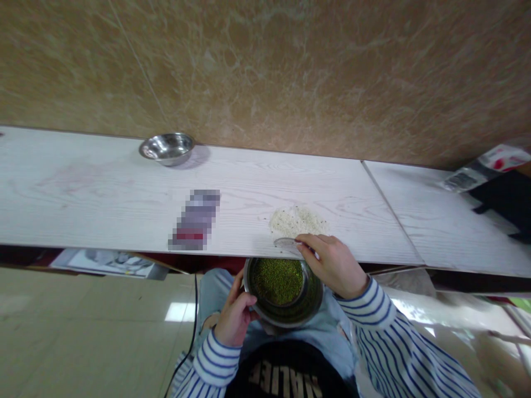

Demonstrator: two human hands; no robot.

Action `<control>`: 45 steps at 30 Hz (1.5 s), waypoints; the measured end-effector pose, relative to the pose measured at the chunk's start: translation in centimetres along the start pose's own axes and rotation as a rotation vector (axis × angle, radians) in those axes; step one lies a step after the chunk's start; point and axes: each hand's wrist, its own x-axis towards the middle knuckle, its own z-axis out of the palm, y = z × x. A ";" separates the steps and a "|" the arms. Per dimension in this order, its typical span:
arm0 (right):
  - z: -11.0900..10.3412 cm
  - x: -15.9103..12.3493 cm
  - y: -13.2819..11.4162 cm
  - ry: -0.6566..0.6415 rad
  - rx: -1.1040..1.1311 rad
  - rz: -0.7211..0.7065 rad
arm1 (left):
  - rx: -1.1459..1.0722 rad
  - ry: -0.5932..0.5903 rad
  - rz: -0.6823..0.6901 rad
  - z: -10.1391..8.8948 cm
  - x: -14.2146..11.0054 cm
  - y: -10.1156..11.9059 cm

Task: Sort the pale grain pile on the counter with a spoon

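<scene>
My left hand (236,319) is closed on the left rim of a steel bowl (314,309), thumb on top. The bowl sits over my lap, just below the table's front edge. Small green beans (279,281), like mung beans, lie inside it; a second rim shows there, perhaps a nested bowl. Above the bowl's right side, my right hand (332,262) pinches a thin, round-edged, spoon-like piece (286,242) at the table edge. Its gripped end is hidden by my fingers. Just beyond lies a spread pile of pale grains (296,221), like rice, with dark specks.
A shallow steel bowl (168,150) stands near the wall at the back left. On the white table (103,193) lies a blurred-out flat object (194,220). A plastic packet (483,168) and a dark item (508,199) are at the far right. Papers (105,261) show under the table.
</scene>
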 end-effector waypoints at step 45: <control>0.0 0.2 0.3 0.018 -0.018 -0.004 | -0.018 -0.005 0.025 -0.8 0.3 -0.1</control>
